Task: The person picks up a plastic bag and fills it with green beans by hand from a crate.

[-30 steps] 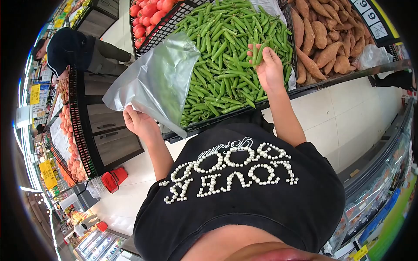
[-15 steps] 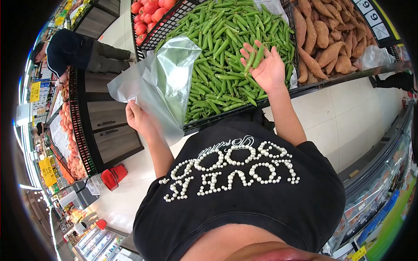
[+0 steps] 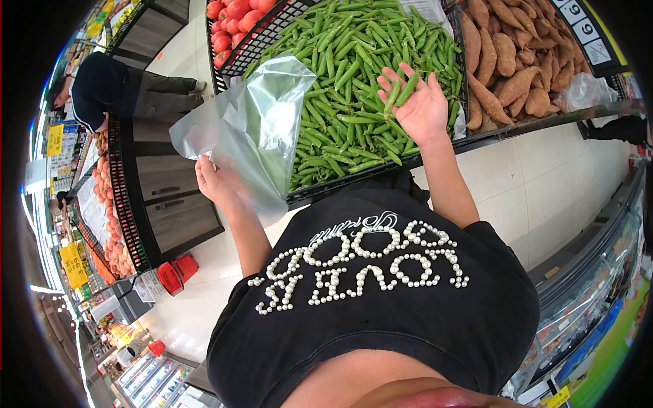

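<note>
- Since a second ago, the right hand has been turning palm-up, fingers now spreading, with a few pea pods lying loose across them.
- It is hovering over the pea crate, near its right edge.
- The left hand is pinching a plastic bag by its lower edge, at the crate's left front corner.
- Sweet potatoes are lying right of the peas; tomatoes sit at the far left.
</note>
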Tool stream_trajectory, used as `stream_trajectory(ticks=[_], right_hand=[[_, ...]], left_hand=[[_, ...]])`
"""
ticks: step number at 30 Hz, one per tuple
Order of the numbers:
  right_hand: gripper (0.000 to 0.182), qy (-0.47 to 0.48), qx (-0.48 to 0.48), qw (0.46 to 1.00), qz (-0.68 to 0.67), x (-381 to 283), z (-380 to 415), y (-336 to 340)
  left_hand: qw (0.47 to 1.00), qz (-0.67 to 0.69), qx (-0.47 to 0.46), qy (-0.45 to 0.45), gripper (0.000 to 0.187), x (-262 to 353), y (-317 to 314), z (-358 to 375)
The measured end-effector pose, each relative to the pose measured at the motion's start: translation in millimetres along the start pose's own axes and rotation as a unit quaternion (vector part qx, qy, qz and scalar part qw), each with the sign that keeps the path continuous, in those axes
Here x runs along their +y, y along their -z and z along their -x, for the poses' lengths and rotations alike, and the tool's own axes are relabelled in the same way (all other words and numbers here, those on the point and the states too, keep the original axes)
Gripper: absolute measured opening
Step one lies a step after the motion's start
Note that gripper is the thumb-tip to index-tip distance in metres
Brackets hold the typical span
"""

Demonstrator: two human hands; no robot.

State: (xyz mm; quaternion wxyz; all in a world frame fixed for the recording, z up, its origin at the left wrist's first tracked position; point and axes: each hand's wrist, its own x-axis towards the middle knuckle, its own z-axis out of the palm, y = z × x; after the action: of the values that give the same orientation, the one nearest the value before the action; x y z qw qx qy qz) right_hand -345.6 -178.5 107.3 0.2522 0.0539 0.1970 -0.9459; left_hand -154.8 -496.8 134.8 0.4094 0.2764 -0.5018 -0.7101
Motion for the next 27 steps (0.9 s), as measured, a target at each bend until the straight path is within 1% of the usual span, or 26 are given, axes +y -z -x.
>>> stream_trajectory(ticks=[2, 4, 5, 6, 7, 8, 9, 10, 11, 12, 13, 14, 15, 16, 17, 18, 19, 20, 21, 22, 23, 24, 25, 26, 27], right_hand=[[0.048, 0.003, -0.004, 1.0, 0.006, 0.5, -0.7, 4.7], [0.049, 0.05, 0.061, 0.992, 0.096, 2.7, -8.0, 16.5], [0.05, 0.073, 0.094, 0.983, 0.141, 3.7, -11.2, 24.0], [0.057, 0.099, 0.081, 0.971, 0.202, 1.5, -12.2, 32.6], [0.06, 0.109, 0.096, 0.951, 0.273, 0.1, -11.5, 34.9], [0.062, 0.116, 0.11, 0.925, 0.344, -0.4, -9.7, 37.6], [0.065, 0.121, 0.122, 0.894, 0.413, 0.0, -7.4, 40.7], [0.067, 0.11, 0.108, 0.909, 0.388, 0.3, -8.3, 47.6], [0.066, 0.109, 0.12, 0.902, 0.4, 0.8, -7.8, 51.9], [0.065, 0.109, 0.13, 0.895, 0.413, 1.7, -6.7, 54.2], [0.065, 0.11, 0.138, 0.888, 0.425, 4.0, -5.9, 53.2], [0.061, 0.135, 0.15, 0.877, 0.436, 7.6, -3.4, 49.5], [0.058, 0.171, 0.156, 0.834, 0.5, 11.6, -1.5, 47.3], [0.055, 0.209, 0.162, 0.785, 0.56, 15.4, 0.4, 46.4], [0.053, 0.247, 0.168, 0.73, 0.615, 17.8, 3.1, 44.5], [0.047, 0.312, 0.158, 0.686, 0.638, 24.9, 7.0, 34.4], [0.046, 0.28, 0.089, 0.729, 0.618, 29.7, 12.1, 26.8], [0.046, 0.246, 0.019, 0.765, 0.595, 33.5, 17.9, 19.9], [0.046, 0.21, -0.052, 0.794, 0.568, 37.6, 23.6, 11.8], [0.047, 0.108, -0.092, 0.827, 0.544, 42.5, 32.5, -2.6], [0.049, 0.003, -0.13, 0.848, 0.514, 49.5, 40.9, -15.1], [0.053, -0.027, -0.147, 0.836, 0.528, 60.3, 44.9, -18.3], [0.058, -0.057, -0.164, 0.824, 0.54, 71.4, 47.9, -18.2], [0.065, -0.064, -0.149, 0.819, 0.55, 81.5, 50.2, -14.2], [0.071, -0.063, -0.156, 0.796, 0.581, 86.6, 50.3, -12.0]], left_hand=[[0.996, 0.064, -0.01, 0.065, 0.024, 2.4, 7.2, -5.8], [0.979, 0.144, -0.014, 0.145, 0.023, 7.6, 19.1, -15.1], [0.977, 0.177, -0.069, 0.099, 0.023, 6.5, 38.5, -29.4], [0.968, 0.21, -0.125, 0.053, 0.024, 1.3, 65.7, -49.6], [0.953, 0.242, -0.181, 0.008, 0.025, 5.0, 67.7, -54.0], [0.978, 0.173, -0.104, -0.049, 0.027, 8.0, 71.1, -55.6], [0.989, 0.1, -0.024, -0.104, 0.03, 26.2, 60.3, -50.0], [0.975, 0.185, -0.1, -0.074, 0.031, 42.1, 63.5, -47.8], [0.946, 0.269, -0.176, -0.046, 0.033, 56.9, 66.8, -46.0], [0.947, 0.281, -0.145, -0.053, 0.03, 64.2, 60.5, -43.8], [0.967, 0.217, -0.103, -0.085, 0.025, 69.7, 43.7, -39.0], [0.981, 0.149, -0.057, -0.111, 0.022, 75.4, 26.5, -34.0], [0.988, 0.0, 0.004, -0.155, 0.02, 76.0, 1.5, -24.7], [0.98, 0.055, -0.066, -0.179, 0.022, 68.7, -18.5, -17.2], [0.981, 0.07, -0.107, -0.144, 0.02, 59.7, -35.0, -5.4], [0.985, 0.023, -0.126, -0.114, 0.016, 45.7, -45.4, 2.1], [0.989, -0.024, -0.134, -0.056, 0.013, 36.0, -56.0, 14.5], [0.982, -0.066, -0.174, -0.003, 0.013, 13.4, -51.1, 15.0], [0.974, -0.099, -0.202, 0.013, 0.013, -5.6, -58.2, 21.4], [0.958, -0.15, -0.243, -0.016, 0.012, -28.3, -60.1, 23.8], [0.946, -0.196, -0.255, -0.03, 0.011, -36.1, -70.5, 32.1], [0.932, -0.242, -0.266, -0.044, 0.012, -43.3, -80.2, 41.2], [0.928, -0.252, -0.27, -0.059, 0.012, -51.8, -86.6, 46.7], [0.923, -0.263, -0.272, -0.075, 0.014, -60.5, -91.9, 49.8], [0.922, -0.259, -0.279, -0.067, 0.016, -67.7, -96.2, 52.0]])
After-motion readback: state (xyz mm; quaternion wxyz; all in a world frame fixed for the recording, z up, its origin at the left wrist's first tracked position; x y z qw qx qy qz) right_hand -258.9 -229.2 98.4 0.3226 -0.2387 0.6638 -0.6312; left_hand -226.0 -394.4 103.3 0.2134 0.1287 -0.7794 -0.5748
